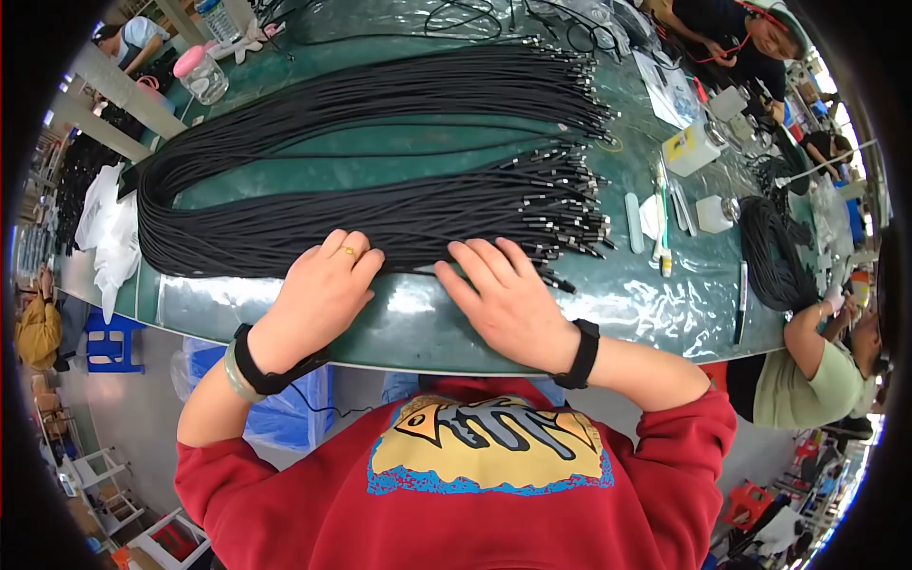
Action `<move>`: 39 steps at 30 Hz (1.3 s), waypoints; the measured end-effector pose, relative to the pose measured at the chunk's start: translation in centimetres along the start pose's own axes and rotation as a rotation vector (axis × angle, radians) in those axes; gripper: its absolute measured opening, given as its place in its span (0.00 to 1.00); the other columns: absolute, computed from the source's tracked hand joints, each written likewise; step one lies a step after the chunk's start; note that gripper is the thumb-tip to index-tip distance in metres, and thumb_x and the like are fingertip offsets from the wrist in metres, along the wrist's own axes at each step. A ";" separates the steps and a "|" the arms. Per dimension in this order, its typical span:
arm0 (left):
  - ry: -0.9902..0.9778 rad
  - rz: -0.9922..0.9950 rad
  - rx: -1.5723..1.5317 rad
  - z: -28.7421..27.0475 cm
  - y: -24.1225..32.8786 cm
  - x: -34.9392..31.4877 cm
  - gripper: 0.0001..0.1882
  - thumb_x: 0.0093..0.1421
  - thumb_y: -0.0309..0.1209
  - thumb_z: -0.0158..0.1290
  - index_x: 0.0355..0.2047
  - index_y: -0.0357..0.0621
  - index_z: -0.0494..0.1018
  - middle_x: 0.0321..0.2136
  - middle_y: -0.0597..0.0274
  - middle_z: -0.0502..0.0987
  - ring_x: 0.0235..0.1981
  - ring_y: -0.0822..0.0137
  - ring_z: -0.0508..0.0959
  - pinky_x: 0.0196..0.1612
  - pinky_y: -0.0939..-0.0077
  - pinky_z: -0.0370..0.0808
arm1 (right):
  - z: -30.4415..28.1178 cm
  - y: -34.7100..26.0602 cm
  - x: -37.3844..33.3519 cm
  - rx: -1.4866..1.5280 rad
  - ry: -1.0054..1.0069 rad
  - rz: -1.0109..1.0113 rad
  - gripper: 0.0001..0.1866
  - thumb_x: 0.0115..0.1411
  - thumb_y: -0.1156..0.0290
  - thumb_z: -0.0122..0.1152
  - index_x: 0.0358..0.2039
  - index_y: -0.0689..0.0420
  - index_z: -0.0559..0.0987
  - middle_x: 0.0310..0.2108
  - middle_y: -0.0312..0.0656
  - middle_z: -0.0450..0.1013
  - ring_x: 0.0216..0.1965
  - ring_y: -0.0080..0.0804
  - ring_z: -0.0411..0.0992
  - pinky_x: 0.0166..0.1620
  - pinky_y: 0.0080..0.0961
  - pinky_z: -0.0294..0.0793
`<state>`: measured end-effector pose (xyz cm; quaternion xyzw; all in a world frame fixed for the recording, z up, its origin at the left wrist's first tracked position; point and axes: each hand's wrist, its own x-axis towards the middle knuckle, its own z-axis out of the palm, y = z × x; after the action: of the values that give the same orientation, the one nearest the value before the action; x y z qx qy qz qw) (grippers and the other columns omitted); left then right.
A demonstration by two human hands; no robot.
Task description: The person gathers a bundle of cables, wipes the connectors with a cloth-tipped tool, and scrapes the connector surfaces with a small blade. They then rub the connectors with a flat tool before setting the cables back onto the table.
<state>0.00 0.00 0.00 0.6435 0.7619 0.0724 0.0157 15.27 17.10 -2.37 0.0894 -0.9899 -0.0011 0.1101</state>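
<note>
A thick bundle of long black cables (351, 214) lies bent in a U across the table, its bend at the left. Metal-tipped connectors (560, 204) crowd the cable ends at the right. At the bundle's near edge, my left hand (323, 299) has its fingers curled together on the black cables; the fingertips are partly hidden. Farther right, my right hand (513, 309) rests its spread fingers on the same edge, close to the connector ends. Its fingers are stretched out and not wrapped round anything. Both wrists wear black bands.
The green table (427, 332) has a glossy clear cover. To the right are a white bottle with a yellow label (692, 149), tweezers (682, 207) and a coiled black cable (774, 255). A pink-lidded jar (201, 76) stands at the far left. Co-workers sit around.
</note>
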 end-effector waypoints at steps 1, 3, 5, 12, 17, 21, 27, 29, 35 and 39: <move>-0.015 -0.016 0.003 -0.2 -0.2 0.0 0.23 0.36 0.24 0.55 0.36 0.44 0.63 0.32 0.59 0.64 0.35 0.60 0.67 0.35 0.76 0.70 | 0.1 0.5 -0.1 -0.004 -0.003 0.018 0.23 0.45 0.71 0.47 0.46 0.51 0.67 0.47 0.44 0.60 0.50 0.37 0.58 0.52 0.35 0.55; -0.049 -0.050 0.002 -0.3 -0.9 0.2 0.23 0.36 0.23 0.55 0.35 0.43 0.63 0.31 0.59 0.64 0.35 0.60 0.67 0.34 0.75 0.70 | 0.2 1.4 -0.2 -0.010 -0.014 0.055 0.21 0.46 0.72 0.46 0.45 0.52 0.67 0.47 0.43 0.60 0.49 0.36 0.58 0.51 0.35 0.56; -0.051 -0.042 0.011 0.2 -2.3 1.5 0.22 0.36 0.23 0.55 0.35 0.42 0.63 0.31 0.58 0.64 0.35 0.59 0.67 0.34 0.74 0.70 | 0.6 3.1 0.9 0.000 -0.014 0.039 0.21 0.46 0.72 0.46 0.45 0.53 0.67 0.47 0.43 0.60 0.49 0.36 0.58 0.51 0.36 0.56; 0.038 -0.035 -0.003 0.5 -6.0 5.5 0.21 0.37 0.21 0.54 0.34 0.40 0.63 0.30 0.56 0.64 0.35 0.58 0.66 0.34 0.70 0.70 | 1.9 8.2 4.3 -0.016 0.080 0.021 0.22 0.45 0.74 0.48 0.44 0.54 0.67 0.47 0.41 0.61 0.49 0.37 0.58 0.51 0.37 0.56; 0.065 -0.152 -0.063 0.0 -5.8 3.2 0.21 0.38 0.21 0.54 0.36 0.41 0.65 0.34 0.56 0.65 0.37 0.56 0.67 0.37 0.70 0.68 | 1.7 7.1 3.7 0.094 0.120 0.093 0.23 0.43 0.76 0.50 0.44 0.57 0.67 0.47 0.43 0.61 0.50 0.38 0.58 0.52 0.35 0.56; 0.046 -0.228 0.023 0.7 -4.5 0.5 0.18 0.39 0.22 0.54 0.34 0.40 0.66 0.33 0.57 0.66 0.36 0.59 0.68 0.36 0.71 0.69 | 2.3 4.1 5.5 0.244 0.093 -0.011 0.22 0.43 0.76 0.50 0.43 0.60 0.67 0.45 0.44 0.62 0.48 0.38 0.60 0.50 0.33 0.57; 0.122 -0.222 0.194 2.1 -3.9 0.4 0.17 0.42 0.24 0.51 0.36 0.39 0.67 0.33 0.60 0.67 0.35 0.64 0.69 0.34 0.75 0.69 | 4.7 2.7 9.5 0.230 0.012 -0.020 0.14 0.41 0.76 0.51 0.33 0.61 0.70 0.32 0.41 0.64 0.37 0.34 0.63 0.38 0.28 0.61; 0.083 -0.234 0.193 1.9 -3.9 0.1 0.18 0.42 0.24 0.50 0.37 0.39 0.67 0.33 0.60 0.67 0.35 0.64 0.69 0.34 0.76 0.69 | 5.0 2.6 9.3 0.198 0.036 0.004 0.13 0.40 0.76 0.51 0.31 0.60 0.69 0.30 0.40 0.63 0.35 0.34 0.62 0.36 0.27 0.60; 0.244 -0.037 0.292 2.5 -4.0 2.0 0.16 0.44 0.25 0.47 0.37 0.38 0.67 0.31 0.61 0.67 0.33 0.65 0.69 0.32 0.77 0.69 | 4.8 2.5 9.4 0.146 0.172 0.029 0.09 0.39 0.76 0.51 0.26 0.58 0.69 0.25 0.39 0.61 0.31 0.32 0.61 0.33 0.24 0.59; 0.198 0.019 0.331 3.1 -3.4 3.9 0.11 0.45 0.25 0.45 0.32 0.39 0.67 0.29 0.61 0.67 0.32 0.66 0.69 0.31 0.76 0.69 | 5.3 1.6 9.2 0.076 0.116 0.101 0.08 0.39 0.75 0.51 0.24 0.57 0.70 0.26 0.39 0.62 0.32 0.32 0.61 0.33 0.25 0.58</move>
<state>-3.58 3.52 -3.19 0.6340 0.7552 0.0091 -0.1662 4.96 16.95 -5.52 0.0433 -0.9844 0.0474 0.1636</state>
